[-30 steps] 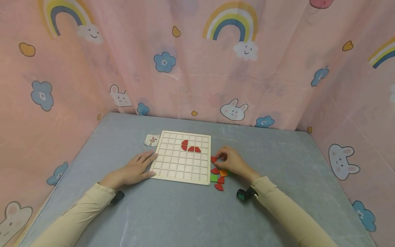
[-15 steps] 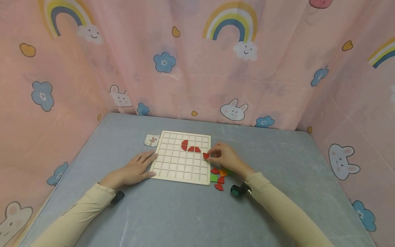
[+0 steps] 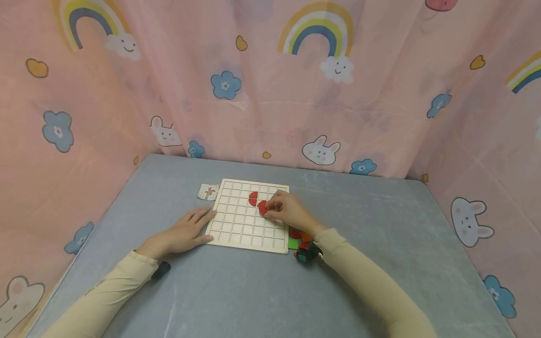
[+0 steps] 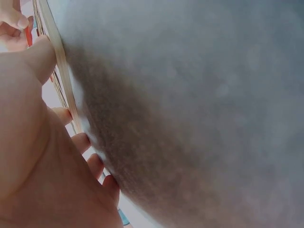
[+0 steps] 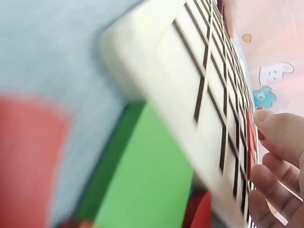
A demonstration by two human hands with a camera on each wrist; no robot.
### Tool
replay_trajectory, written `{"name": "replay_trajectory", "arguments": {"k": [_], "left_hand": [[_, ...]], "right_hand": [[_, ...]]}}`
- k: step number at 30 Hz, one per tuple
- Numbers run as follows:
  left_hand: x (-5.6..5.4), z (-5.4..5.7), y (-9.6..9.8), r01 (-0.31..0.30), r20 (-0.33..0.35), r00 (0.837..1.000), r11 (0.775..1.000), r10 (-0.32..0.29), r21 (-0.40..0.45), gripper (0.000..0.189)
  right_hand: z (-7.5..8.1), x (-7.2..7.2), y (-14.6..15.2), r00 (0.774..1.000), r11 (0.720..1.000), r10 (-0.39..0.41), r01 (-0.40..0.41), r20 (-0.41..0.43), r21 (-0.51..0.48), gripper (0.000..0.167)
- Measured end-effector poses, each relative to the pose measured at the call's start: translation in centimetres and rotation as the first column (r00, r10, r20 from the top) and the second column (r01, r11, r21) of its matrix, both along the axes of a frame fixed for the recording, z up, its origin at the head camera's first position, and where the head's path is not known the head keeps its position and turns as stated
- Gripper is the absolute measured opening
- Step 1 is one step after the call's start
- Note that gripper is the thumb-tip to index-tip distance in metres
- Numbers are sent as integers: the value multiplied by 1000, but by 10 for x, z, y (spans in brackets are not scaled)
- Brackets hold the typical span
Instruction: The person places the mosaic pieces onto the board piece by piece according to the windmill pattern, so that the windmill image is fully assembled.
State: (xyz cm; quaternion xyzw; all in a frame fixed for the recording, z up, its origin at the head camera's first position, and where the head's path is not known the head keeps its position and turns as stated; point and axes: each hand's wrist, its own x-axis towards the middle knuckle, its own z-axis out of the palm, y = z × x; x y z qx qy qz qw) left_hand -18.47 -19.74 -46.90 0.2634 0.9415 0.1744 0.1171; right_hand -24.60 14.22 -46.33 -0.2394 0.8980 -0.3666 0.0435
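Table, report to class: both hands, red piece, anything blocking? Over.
Left hand touching wooden grid board, left side. Right hand pinching flat red piece over board. Hand hides some squares; nothing else seen blocking.

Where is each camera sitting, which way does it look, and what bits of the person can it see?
Head: worn on the head, looking forward and down at the board, table and pink curtain; both sleeves, the left hand and right hand show.
Left wrist: on that wrist, looking past the left hand at the board's edge and table; some right hand shows in a corner.
Right wrist: on that wrist, looking past a green piece across the board; right-hand fingers show.
Shared: head and right wrist both see the board and green piece.
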Motion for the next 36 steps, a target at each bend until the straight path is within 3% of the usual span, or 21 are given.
{"name": "replay_trajectory", "arguments": {"k": [8, 15, 20, 27, 32, 36], "left_hand": [[-4, -9, -3, -9, 2, 1000, 1000, 9, 0, 75], [-1, -4, -3, 5, -12, 1000, 1000, -5, 7, 77], [4, 6, 2, -10, 0, 1000, 1000, 10, 2, 74], [1, 0, -1, -1, -1, 1000, 1000, 1, 3, 76], [5, 8, 2, 0, 7, 1000, 1000, 0, 27, 75], [4, 6, 2, 8, -6, 1000, 1000, -8, 16, 74]], "right_hand": [[2, -7, -26, 1000, 1000, 31, -31, -4, 2, 17], [3, -10, -44, 999, 999, 31, -29, -29, 42, 20], [5, -10, -54, 998, 997, 37, -33, -45, 71, 18], [7, -5, -61, 998, 994, 41, -36, -51, 103, 15], [5, -6, -63, 997, 993, 36, -29, -65, 113, 13], [3, -7, -64, 997, 993, 31, -23, -67, 112, 13]]}}
